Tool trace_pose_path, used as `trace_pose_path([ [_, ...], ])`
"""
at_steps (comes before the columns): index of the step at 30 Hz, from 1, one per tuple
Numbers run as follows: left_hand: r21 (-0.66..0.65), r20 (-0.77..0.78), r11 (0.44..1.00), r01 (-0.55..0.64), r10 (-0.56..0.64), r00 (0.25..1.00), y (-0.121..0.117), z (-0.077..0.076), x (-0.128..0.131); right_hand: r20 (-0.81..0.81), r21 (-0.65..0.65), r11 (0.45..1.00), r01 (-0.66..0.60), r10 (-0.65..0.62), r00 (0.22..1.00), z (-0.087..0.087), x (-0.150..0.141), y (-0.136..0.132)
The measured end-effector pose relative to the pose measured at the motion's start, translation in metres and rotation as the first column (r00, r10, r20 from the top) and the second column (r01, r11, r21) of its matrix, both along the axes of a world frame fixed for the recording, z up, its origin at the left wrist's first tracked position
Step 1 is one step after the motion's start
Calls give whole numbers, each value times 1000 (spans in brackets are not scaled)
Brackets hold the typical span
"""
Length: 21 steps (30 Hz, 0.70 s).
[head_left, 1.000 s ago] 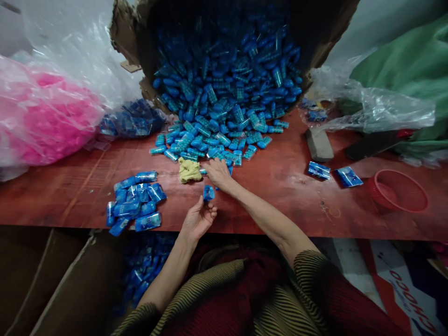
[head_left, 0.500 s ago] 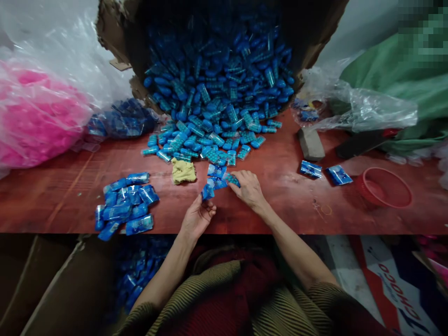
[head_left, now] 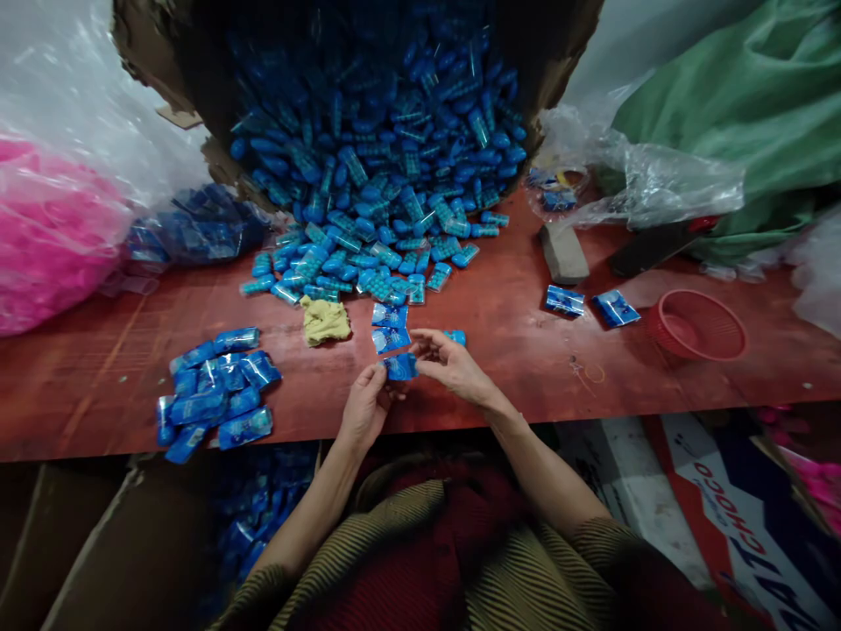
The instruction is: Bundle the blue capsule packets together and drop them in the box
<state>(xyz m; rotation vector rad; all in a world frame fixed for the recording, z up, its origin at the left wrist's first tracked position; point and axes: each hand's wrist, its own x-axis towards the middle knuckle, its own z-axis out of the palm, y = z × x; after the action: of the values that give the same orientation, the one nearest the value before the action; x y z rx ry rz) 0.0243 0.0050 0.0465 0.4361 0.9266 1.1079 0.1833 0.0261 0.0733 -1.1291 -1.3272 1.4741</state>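
My left hand (head_left: 366, 405) pinches a flat blue printed wrapper sleeve (head_left: 399, 366) by its left side, just above the table. At the sleeve's right edge are the thumb and fingertips of my right hand (head_left: 455, 366), which is curled. A small blue-capped tube (head_left: 455, 336) shows past the knuckles of that hand, mostly hidden, and appears tucked in it. Two more flat blue sleeves (head_left: 390, 339) lie just beyond my fingers. A yellow cloth (head_left: 325, 321) is to their left. On the left rests a pile of wrapped blue tubes (head_left: 201, 407).
A torn cardboard box (head_left: 154, 53) spills many blue tubes (head_left: 374, 219) onto the red table (head_left: 512, 350). At right are a grey block (head_left: 563, 254), two blue packs (head_left: 616, 308) and a red basket (head_left: 697, 326). Bagged pink pieces (head_left: 59, 237) stand left.
My right hand has brought its fingertips to the sleeve in my left hand, and the tube now shows behind its knuckles. The sleeve is turned flatter. The whole view has shifted slightly.
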Motion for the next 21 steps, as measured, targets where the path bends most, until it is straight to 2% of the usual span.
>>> trace_pose_path([
  [6, 54, -108, 998, -30, 36, 993, -2, -1, 3, -31, -44, 999, 1, -2, 1000, -12, -5, -4],
  [9, 66, -167, 997, -51, 61, 984, -3, -3, 6, 48, 52, 984, 169, -172, 984, -23, -16, -11],
  [11, 34, -143, 998, -47, 52, 988, -3, -4, 6, 73, 101, 964, 246, -254, 964, -27, -21, -14],
  [14, -64, -6, 998, 3, -4, 1000, -1, -5, 5, 47, 67, 987, 144, -147, 988, -24, -13, -14],
  [16, -132, 63, 991, 26, -18, 998, -1, -5, 3, 148, 133, 988, 81, -101, 984, -19, 3, -10],
  [17, -165, 85, 986, 30, -16, 996, -1, -5, 2, 264, 208, 974, 85, -139, 954, -18, 13, -7],
  [18, -196, 100, 980, 34, -15, 995, -1, -5, 1, 410, 282, 957, 69, -186, 893, -18, 23, -4],
  [19, -224, 112, 974, 37, -13, 994, -2, -5, 1, 555, 331, 942, 46, -234, 798, -19, 32, 0],
  [21, -262, 128, 964, 39, -5, 992, -3, -6, 1, 771, 333, 942, -43, -246, 588, -26, 45, 6],
])
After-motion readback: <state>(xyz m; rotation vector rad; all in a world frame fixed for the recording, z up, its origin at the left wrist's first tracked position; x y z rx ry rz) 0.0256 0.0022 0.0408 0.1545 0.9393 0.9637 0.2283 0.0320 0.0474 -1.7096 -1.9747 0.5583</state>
